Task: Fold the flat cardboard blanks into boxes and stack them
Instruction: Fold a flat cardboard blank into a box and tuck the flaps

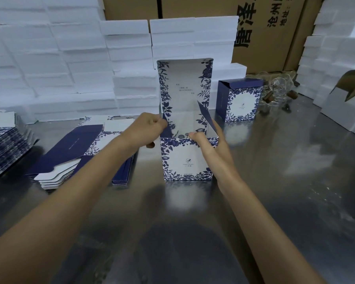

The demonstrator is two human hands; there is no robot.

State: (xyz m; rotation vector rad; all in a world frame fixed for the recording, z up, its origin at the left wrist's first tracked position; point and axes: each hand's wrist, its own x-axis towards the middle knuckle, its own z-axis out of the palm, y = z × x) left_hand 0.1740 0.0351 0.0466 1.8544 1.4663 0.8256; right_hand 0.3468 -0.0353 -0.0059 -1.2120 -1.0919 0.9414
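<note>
- Blue floral box (pixel 187 158) stands upright on the steel table (pixel 275 181), lid raised.
- Left hand (pixel 150 126) pinches its left flap; right hand (pixel 207 144) grips the front rim.
- Right of it, one finished box (pixel 240 101).
- Left of it, flat blanks (pixel 74 152) remain unfolded.

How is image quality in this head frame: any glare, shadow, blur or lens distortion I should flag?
Head view: overhead light glares in patches on the steel table; a dark shadow pools at the near edge; wide-angle bending curves the foam stacks at the borders; the open box is sharp, its small print unreadable.
</note>
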